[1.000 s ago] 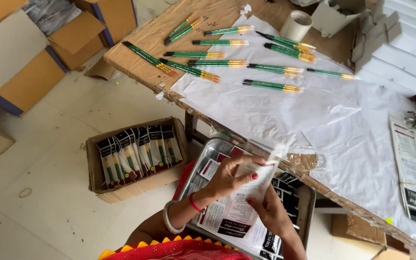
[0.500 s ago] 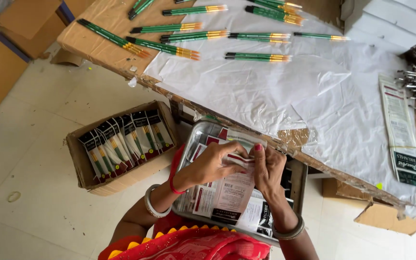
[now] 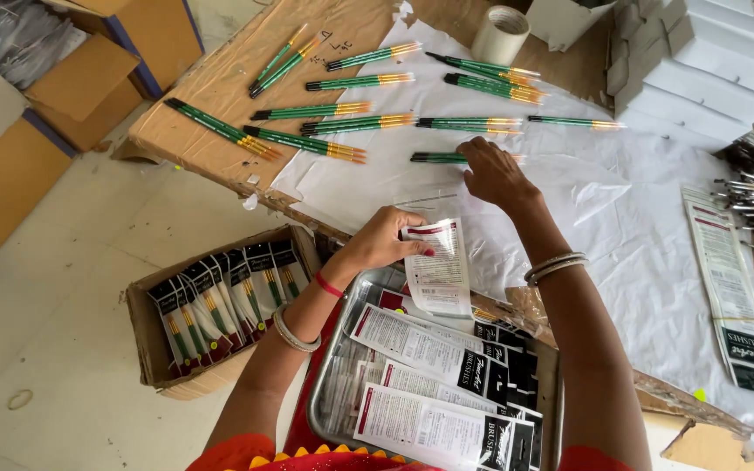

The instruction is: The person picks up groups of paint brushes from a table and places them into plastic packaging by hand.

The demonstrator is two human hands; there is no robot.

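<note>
Head view showed the left hand (image 3: 377, 246) gripping an empty sleeve (image 3: 436, 266) at 6 o'clock of the table (image 3: 220, 87), the right hand (image 3: 495, 174) closing on a brush set (image 3: 447, 158) at 12, many sets unpacked, a box (image 3: 220, 301) at 9 partly filled.

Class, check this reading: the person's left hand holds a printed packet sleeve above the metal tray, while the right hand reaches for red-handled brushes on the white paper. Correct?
Not quite. In the head view the brushes under the right hand are green-handled, not red. The left hand does hold the packet sleeve above the metal tray.
</note>
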